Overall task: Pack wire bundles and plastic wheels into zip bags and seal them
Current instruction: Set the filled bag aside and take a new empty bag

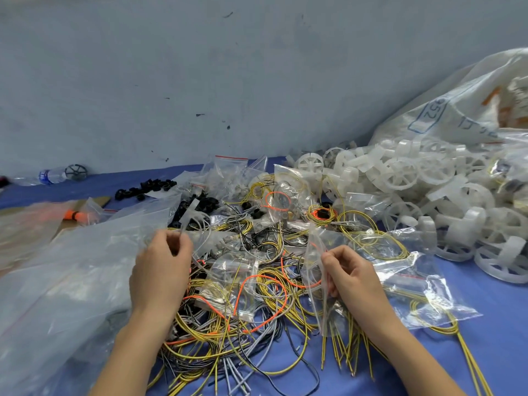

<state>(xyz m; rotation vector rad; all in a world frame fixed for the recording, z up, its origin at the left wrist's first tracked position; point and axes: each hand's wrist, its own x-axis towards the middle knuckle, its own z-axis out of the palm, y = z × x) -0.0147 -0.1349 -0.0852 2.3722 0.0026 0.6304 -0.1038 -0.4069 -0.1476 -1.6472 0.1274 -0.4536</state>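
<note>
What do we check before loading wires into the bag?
1. Bag gripped: ok, the right hand pinches a zip bag.
2. Bag mouth open: cannot tell.
3. Other hand free: not ok, the left hand holds a clear plastic strip.
4. Wires in reach: ok, the wire pile lies between the hands.
5. Wires bundled: not ok, the pile is tangled.
6. Wheels nearby: ok, the wheels are heaped to the right.
</note>
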